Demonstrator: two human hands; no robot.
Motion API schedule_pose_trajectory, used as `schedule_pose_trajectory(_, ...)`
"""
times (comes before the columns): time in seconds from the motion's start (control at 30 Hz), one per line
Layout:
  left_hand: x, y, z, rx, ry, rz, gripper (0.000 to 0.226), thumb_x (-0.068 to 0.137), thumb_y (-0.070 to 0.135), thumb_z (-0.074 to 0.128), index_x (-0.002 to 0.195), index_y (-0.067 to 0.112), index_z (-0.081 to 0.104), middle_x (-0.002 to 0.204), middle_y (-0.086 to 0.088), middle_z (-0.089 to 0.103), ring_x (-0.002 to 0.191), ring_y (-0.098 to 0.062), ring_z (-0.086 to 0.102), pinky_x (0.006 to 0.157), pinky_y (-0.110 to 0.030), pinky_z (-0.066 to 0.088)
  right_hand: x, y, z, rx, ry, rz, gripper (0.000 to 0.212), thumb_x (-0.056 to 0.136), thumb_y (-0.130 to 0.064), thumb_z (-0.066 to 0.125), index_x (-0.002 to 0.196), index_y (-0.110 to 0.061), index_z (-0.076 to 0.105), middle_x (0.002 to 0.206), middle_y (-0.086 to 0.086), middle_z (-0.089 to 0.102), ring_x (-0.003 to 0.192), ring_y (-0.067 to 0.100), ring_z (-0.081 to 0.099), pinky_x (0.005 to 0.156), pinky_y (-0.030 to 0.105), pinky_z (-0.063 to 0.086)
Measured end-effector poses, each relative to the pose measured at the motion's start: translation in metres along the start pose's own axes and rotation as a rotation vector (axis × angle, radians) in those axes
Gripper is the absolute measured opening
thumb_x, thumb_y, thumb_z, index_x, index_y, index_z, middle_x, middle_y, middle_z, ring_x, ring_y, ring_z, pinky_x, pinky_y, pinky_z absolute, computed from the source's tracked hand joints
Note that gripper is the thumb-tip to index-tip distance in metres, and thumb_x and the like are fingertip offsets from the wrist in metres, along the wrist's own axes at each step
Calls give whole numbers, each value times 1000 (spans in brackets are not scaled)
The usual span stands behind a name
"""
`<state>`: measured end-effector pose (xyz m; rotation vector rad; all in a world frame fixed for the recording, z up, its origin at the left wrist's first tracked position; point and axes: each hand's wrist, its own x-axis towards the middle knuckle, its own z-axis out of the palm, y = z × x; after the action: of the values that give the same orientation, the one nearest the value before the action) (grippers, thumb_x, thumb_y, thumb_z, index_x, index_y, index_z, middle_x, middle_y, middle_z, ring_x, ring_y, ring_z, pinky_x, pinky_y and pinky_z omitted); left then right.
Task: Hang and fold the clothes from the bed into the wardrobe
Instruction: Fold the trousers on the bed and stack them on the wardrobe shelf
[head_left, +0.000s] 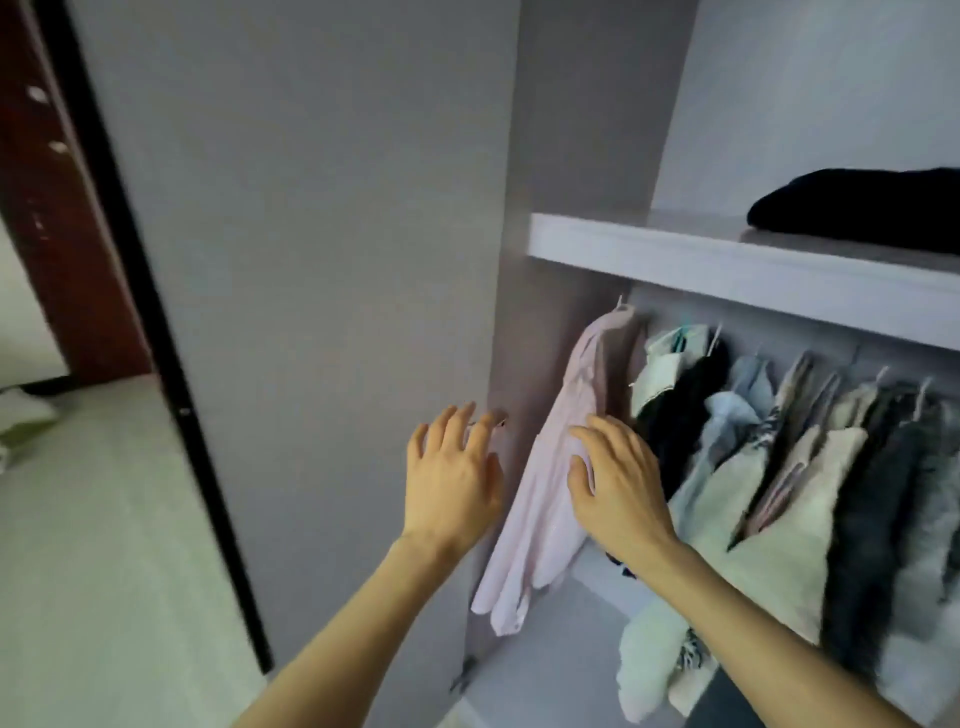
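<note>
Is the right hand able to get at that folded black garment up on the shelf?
Probably yes: the folded black garment lies uncovered on the white shelf, above the empty right hand, with nothing between them.

The whole picture was a bit blurry. The black clothes (862, 210) on the shelf (727, 260) ran off the right edge. The rail was hidden behind the shelf, so only small hook tips showed. The hanging clothes (779, 467) were packed tight, so it was hard to tell one from the next. The right hand (618, 478) covered part of the pink shirt (545, 509). Both arms were cut off at the bottom.
</note>
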<state>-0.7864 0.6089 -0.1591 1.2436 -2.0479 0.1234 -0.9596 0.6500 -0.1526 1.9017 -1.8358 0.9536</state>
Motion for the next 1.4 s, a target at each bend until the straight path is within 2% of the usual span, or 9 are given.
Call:
schedule_pose_trajectory(0.13, -131, -85, -16, 29, -204, -238, 47, 77, 31, 38, 114, 14, 63, 114, -7, 65, 104, -27, 63, 85, -45, 52, -70, -96, 71, 177, -282, -75, 35, 82, -21, 41, 96, -6, 69, 98, 8, 70, 86, 27, 67, 78, 32, 46)
schedule_pose_trajectory(0.23, -226, -152, -42, 54, -293, -444, 49, 78, 31, 37, 115, 13, 63, 113, -7, 66, 106, -28, 63, 88, -45, 50, -126, -176, 125, 285, -612, -106, 27, 91, -13, 49, 112, -8, 64, 115, 6, 65, 108, 27, 59, 90, 36, 46)
schedule_pose_trajectory(0.33, -306, -220, -86, 135, -359, -739, 46, 92, 27, 41, 137, 17, 45, 139, -3, 48, 130, -23, 42, 106, -37, 31, -170, -262, 171, 376, -868, -216, 28, 95, -16, 45, 119, -11, 60, 122, 4, 60, 116, 25, 53, 93, 34, 41)
schedule_pose_trajectory(0.43, -370, -265, -134, 187, -317, -995, 47, 96, 27, 42, 142, 20, 34, 145, 1, 39, 132, -20, 37, 107, -31, 25, -203, -344, 198, 471, -1058, -355, 27, 95, -17, 44, 116, -13, 61, 121, 3, 61, 114, 24, 56, 94, 34, 42)
schedule_pose_trajectory(0.67, -475, -324, -211, 207, -155, -1456, 38, 97, 24, 42, 134, 20, 47, 138, 2, 48, 125, -20, 44, 101, -32, 32, -238, -515, 246, 509, -1429, -713, 31, 99, -24, 37, 121, -18, 58, 126, -2, 59, 115, 19, 54, 99, 35, 43)
schedule_pose_trajectory(0.87, -512, -383, -246, 267, 38, -1717, 33, 94, 20, 43, 124, 17, 56, 128, -1, 55, 116, -20, 51, 97, -32, 39, -246, -635, 298, 565, -1572, -935, 32, 99, -21, 36, 122, -16, 58, 128, 0, 57, 117, 18, 51, 99, 29, 40)
schedule_pose_trajectory(1.0, -513, -470, -256, 267, 288, -1860, 34, 95, 19, 46, 126, 14, 56, 129, -3, 55, 119, -20, 50, 98, -31, 39, -227, -722, 358, 607, -1610, -1125, 32, 98, -18, 39, 123, -13, 58, 128, 3, 58, 118, 19, 51, 99, 26, 37)
schedule_pose_trajectory(1.2, -466, -615, -246, 59, 589, -1984, 33, 91, 15, 51, 123, 8, 58, 124, -10, 60, 118, -23, 54, 96, -28, 37, -163, -832, 445, 608, -1501, -1080, 26, 96, -17, 44, 113, -13, 63, 114, 11, 66, 106, 28, 59, 88, 32, 43)
schedule_pose_trajectory(1.4, -470, -648, -286, 48, 901, -2027, 34, 93, 14, 51, 127, 8, 55, 128, -7, 56, 119, -19, 52, 98, -25, 36, -177, -915, 466, 593, -1588, -1215, 26, 96, -16, 44, 112, -13, 64, 109, 9, 68, 106, 27, 59, 89, 30, 43)
